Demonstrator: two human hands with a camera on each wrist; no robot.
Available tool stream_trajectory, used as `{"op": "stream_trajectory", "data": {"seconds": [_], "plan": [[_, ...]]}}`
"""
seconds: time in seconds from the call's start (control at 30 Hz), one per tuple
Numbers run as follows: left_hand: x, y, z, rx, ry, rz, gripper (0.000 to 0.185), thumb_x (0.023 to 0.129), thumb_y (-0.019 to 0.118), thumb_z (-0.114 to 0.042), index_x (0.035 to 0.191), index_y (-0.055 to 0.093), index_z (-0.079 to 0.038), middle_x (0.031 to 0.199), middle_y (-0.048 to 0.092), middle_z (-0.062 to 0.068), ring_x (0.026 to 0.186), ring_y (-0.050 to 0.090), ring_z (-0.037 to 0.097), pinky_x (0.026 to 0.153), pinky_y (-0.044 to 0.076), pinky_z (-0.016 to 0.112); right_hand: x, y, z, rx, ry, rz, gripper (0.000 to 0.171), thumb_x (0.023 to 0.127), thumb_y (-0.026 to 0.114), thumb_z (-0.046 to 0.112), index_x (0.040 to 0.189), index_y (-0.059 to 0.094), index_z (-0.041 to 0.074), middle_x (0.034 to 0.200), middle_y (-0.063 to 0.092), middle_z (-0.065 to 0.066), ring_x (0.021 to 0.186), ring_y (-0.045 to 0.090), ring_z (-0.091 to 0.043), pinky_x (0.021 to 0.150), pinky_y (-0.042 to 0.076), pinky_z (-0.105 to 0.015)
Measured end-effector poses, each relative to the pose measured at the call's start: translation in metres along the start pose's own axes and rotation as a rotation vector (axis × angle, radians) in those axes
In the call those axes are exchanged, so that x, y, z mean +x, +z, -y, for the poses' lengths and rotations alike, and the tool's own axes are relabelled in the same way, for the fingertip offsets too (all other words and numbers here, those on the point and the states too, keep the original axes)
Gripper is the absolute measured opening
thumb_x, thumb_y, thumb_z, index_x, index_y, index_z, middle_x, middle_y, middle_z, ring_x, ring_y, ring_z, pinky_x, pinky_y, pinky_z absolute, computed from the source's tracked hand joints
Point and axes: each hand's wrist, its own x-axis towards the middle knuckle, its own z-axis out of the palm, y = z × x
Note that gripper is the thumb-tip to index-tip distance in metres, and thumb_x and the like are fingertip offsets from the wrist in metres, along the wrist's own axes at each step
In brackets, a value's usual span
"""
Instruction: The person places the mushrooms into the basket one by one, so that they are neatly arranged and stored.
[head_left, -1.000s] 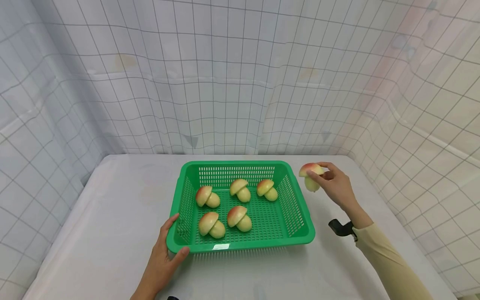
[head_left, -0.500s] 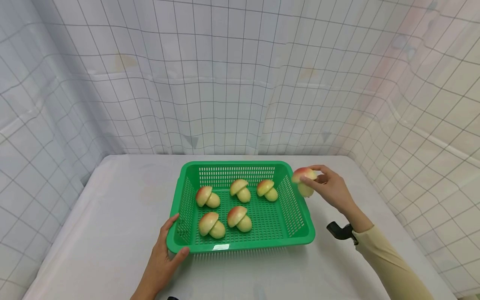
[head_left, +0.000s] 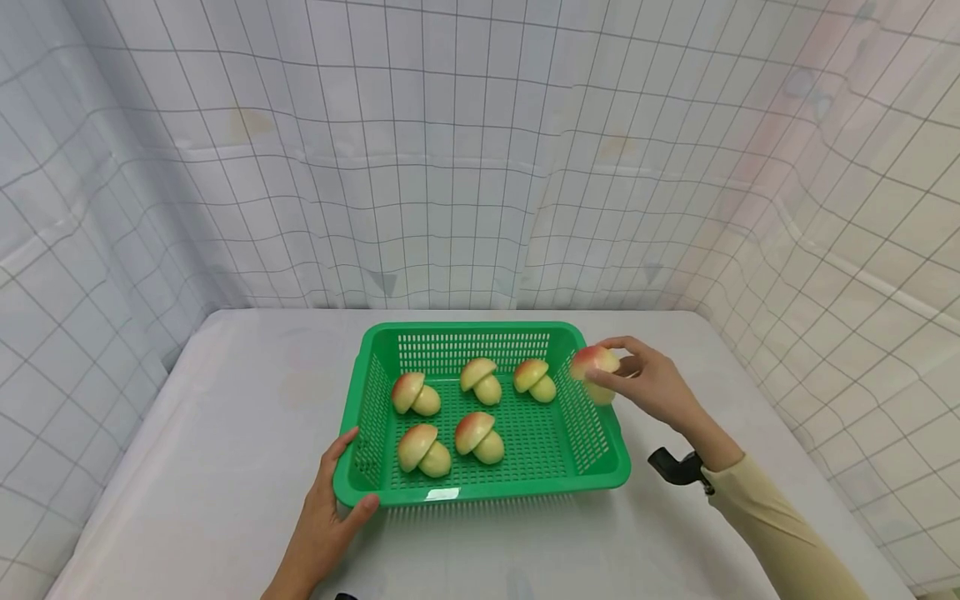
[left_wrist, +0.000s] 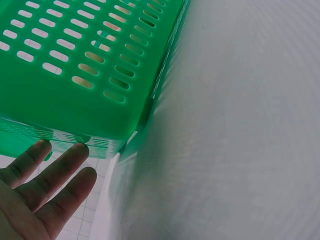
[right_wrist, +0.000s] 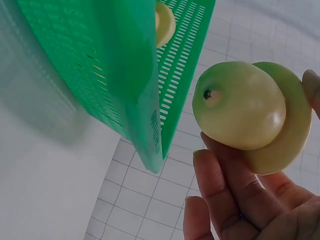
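My right hand (head_left: 651,385) pinches a toy mushroom (head_left: 595,360) with a red-and-yellow cap, between thumb and fingers. It overlaps the right rim of the green plastic basket (head_left: 525,482) in the head view. From the right wrist view, the mushroom's rounded pale stem (right_wrist: 240,107) faces the camera, with a small dark spot at its end. My left hand (head_left: 326,512) rests at the basket's front left corner, thumb on the front rim. Its straight fingers (left_wrist: 60,175) touch the basket's side in the left wrist view.
Several similar mushrooms lie tilted on the basket's slotted floor, among them one at the front left (head_left: 423,450) and one at the back right (head_left: 535,380). A white cloth (head_left: 255,442) covers the table. Grid-patterned curtains (head_left: 480,183) enclose the back and sides.
My right hand has carried its mushroom left and slightly nearer, from beside the basket to its right rim. The left hand and the basket have stayed put.
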Motion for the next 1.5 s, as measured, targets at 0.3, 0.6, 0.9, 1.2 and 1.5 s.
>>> {"op": "stream_trajectory", "data": {"seconds": [0.3,0.6,0.9,1.2,1.5], "plan": [[-0.001,0.000,0.000,-0.003,-0.001,0.003,0.082,0.085,0.067,-0.015,0.150,0.020,-0.035,0.150,0.028,0.005,0.131,0.030,0.011,0.095,0.030,0.023,-0.003,0.003,0.007,-0.013,-0.019,0.063,0.052,0.079,0.070,0.054,0.121,0.055,0.027,0.088,0.068,0.001,0.085,0.060,-0.021,0.066,0.045,-0.039],[-0.001,0.000,0.000,0.007,-0.003,0.002,0.083,0.085,0.067,-0.016,0.150,0.020,-0.035,0.150,0.028,0.005,0.131,0.030,0.012,0.096,0.029,0.023,-0.001,0.006,0.009,-0.012,-0.032,0.142,0.054,0.078,0.073,0.050,0.121,0.055,0.023,0.085,0.069,0.002,0.083,0.061,-0.020,0.069,0.046,-0.039],[-0.001,0.000,0.000,0.004,0.007,-0.003,0.082,0.085,0.067,-0.016,0.150,0.020,-0.035,0.149,0.029,0.006,0.131,0.031,0.012,0.095,0.028,0.019,0.002,0.006,0.013,-0.041,-0.050,0.215,0.054,0.078,0.074,0.048,0.121,0.056,0.021,0.085,0.069,0.003,0.081,0.062,-0.019,0.071,0.047,-0.039],[0.000,0.000,-0.001,0.006,0.014,-0.009,0.083,0.084,0.068,-0.016,0.150,0.021,-0.035,0.149,0.030,0.006,0.131,0.031,0.013,0.096,0.028,0.022,0.004,0.008,0.020,-0.068,-0.059,0.278,0.054,0.076,0.076,0.048,0.119,0.057,0.021,0.081,0.068,0.002,0.078,0.060,-0.019,0.068,0.046,-0.037],[0.000,-0.001,-0.001,0.005,0.007,-0.006,0.083,0.084,0.068,-0.015,0.150,0.021,-0.034,0.149,0.030,0.006,0.131,0.031,0.015,0.097,0.029,0.026,0.009,0.012,0.025,-0.099,-0.062,0.363,0.051,0.075,0.076,0.049,0.116,0.058,0.025,0.079,0.068,0.004,0.077,0.058,-0.019,0.066,0.044,-0.037]]}}
